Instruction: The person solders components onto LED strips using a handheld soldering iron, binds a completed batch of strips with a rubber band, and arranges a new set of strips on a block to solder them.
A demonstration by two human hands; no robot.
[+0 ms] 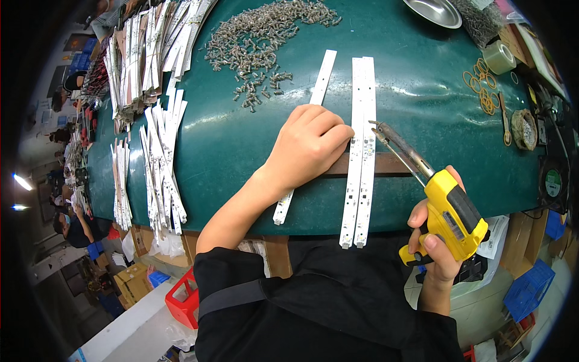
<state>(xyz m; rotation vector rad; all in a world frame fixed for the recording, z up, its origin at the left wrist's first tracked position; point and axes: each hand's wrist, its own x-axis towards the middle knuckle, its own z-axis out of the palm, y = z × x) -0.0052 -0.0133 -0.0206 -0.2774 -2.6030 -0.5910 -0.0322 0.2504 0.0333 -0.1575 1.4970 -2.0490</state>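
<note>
My right hand (pixel 439 244) is wrapped round the handle of a yellow soldering gun (pixel 455 211). Its metal tip (pixel 375 127) points at two white LED circuit strips (pixel 362 175) lying side by side. The tip is at their right edge; whether it touches them I cannot tell. My left hand (pixel 310 145) is curled, its index fingertip and thumb side at the strips' left edge. What those fingers pinch, if anything, is hidden. Beneath this hand passes a single white LED strip (pixel 323 77), its middle covered. A brown bar (pixel 391 164) lies crosswise under the paired strips.
Small metal parts (pixel 265 36) are heaped at the back of the green table (pixel 241 193). Bundled strips (pixel 136 66) and looser strips (pixel 161 163) lie left. At right are rubber bands (pixel 482 87), a tape roll (pixel 499 58) and a small pot (pixel 523 130). A metal bowl (pixel 435 11) stands behind.
</note>
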